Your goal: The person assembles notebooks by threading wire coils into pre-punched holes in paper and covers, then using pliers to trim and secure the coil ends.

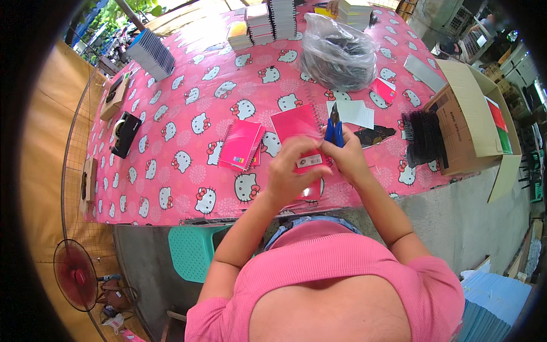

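Note:
A pink spiral notebook (294,121) lies on the table in front of me, with a white barcode label on its lower part. My left hand (288,168) curves over this notebook, its fingers bent at the coil edge; what the fingertips pinch is partly hidden. My right hand (348,157) is closed around blue-handled pliers (334,130), whose dark jaws point away from me. It is close beside the left fingertips, at the notebook's right edge. Left of them rests a small stack of pink spiral notebooks (240,143).
Black coils (423,137) lie beside a cardboard box (464,122) on the right. A clear plastic bag (339,54) of dark coils and stacked notebooks (283,20) stand farther back. A tape dispenser (125,134) is on the left; another person's hand (333,7) shows at the far edge.

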The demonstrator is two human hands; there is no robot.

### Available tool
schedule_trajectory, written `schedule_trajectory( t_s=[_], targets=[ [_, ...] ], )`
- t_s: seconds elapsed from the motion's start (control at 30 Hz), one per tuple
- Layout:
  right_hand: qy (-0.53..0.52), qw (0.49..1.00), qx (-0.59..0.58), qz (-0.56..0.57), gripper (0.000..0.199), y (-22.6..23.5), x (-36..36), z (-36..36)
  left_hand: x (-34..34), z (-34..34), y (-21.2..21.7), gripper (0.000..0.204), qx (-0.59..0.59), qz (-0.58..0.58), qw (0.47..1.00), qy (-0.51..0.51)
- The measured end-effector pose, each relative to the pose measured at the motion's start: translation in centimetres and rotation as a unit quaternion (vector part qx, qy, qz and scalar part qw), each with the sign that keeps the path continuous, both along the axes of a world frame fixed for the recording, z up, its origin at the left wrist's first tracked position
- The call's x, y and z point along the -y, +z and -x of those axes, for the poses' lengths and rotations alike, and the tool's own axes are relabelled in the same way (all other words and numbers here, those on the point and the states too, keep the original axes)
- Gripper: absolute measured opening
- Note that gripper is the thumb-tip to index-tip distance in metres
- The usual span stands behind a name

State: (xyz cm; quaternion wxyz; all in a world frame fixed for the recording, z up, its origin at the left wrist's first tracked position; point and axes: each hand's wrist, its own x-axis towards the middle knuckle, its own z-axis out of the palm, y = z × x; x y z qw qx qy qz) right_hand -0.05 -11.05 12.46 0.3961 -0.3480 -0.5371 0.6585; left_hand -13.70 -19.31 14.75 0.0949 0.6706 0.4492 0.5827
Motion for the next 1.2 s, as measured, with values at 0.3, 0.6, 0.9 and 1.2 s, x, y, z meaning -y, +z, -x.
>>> schedule_trajectory(
  t_s=[0.3,0.6,0.9,1.2],
  targets=[
    [0.139,0.974,0.15,-0.1,0.038,3.9,3.2,-0.3,-1.8,5.6,2.7,0.051,0.129,0.299,0.937,-0.129],
    [0.099,0.716,0.318,-0.614,0.045,8.7,-2.0,-1.0,-0.3,6.3,4.0,0.076,0.238,0.284,0.887,-0.277],
    [0.104,0.622,0.335,-0.7,0.041,9.5,-3.0,-0.2,0.2,6.4,3.7,0.074,0.239,0.29,0.883,-0.283],
    [0.123,0.625,0.322,-0.7,0.046,10.0,-4.1,-0.9,0.0,6.4,3.4,0.056,0.285,0.32,0.857,-0.286]
  ],
)
